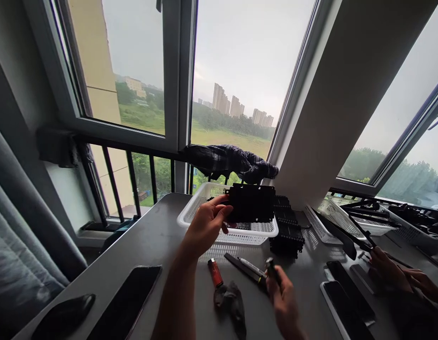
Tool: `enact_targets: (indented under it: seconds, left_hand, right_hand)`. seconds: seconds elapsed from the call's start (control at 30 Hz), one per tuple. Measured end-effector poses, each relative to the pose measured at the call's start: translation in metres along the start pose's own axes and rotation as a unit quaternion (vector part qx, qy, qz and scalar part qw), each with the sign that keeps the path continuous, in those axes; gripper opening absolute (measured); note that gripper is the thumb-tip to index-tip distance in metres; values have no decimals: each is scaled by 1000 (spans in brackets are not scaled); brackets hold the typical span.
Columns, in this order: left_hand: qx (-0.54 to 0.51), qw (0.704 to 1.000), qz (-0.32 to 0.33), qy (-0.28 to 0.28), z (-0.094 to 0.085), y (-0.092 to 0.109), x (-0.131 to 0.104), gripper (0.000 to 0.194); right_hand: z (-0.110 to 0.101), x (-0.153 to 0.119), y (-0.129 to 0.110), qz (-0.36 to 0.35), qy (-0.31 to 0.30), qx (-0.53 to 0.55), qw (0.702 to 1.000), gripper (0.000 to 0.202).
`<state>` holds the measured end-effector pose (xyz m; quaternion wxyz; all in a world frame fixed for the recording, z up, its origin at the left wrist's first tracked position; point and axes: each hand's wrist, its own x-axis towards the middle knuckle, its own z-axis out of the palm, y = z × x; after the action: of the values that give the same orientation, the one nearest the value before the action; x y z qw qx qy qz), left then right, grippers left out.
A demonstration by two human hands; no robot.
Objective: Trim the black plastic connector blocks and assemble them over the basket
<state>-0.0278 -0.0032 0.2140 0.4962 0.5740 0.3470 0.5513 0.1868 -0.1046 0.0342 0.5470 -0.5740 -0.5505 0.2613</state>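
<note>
My left hand [212, 219] pinches the left edge of a flat black panel [252, 203] with small notches along its rims. The panel is held up above a white plastic basket [190, 215] and hides part of it. My right hand [284, 300] is closed around a short dark tool [271, 268], blurred, whose kind I cannot make out. Beside that hand lie a flat dark tool [240, 265] and a white marker-like pen [250, 267]. A red lighter [215, 273] rests to the left, near a crumpled dark piece [233, 304].
Stacked black panels [287, 231] stand right of the basket. A phone [128, 300] and a dark mouse-shaped object [64, 316] lie at left. On the right are more phones [346, 307], baskets [323, 226] and another person's hands [389, 269] holding dark parts. Windows line the back.
</note>
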Motion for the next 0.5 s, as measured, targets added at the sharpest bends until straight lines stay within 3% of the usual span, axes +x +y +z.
enact_targets:
  seconds: [0.07,0.13,0.23,0.37,0.5]
  left_hand:
    - [-3,1000,2,4,0,-1,1,52]
    - [0,1000,3,9,-1,-2,2,56]
    - [10,1000,2,20,-2,-2,3,60]
    - [10,1000,-3,20,-1,-3,7,62]
    - [23,1000,-15,14,2,-5,10,64]
  right_hand:
    - [-10,28,-41,11,20,91,996,34]
    - [-16,54,-79,-20,48,168,984,35]
    - [-16,83,-119,-66,52,283,955,42]
    - [-2,106,-139,-71,55,365,927,52]
    - [9,119,-140,-76,96,411,904,44]
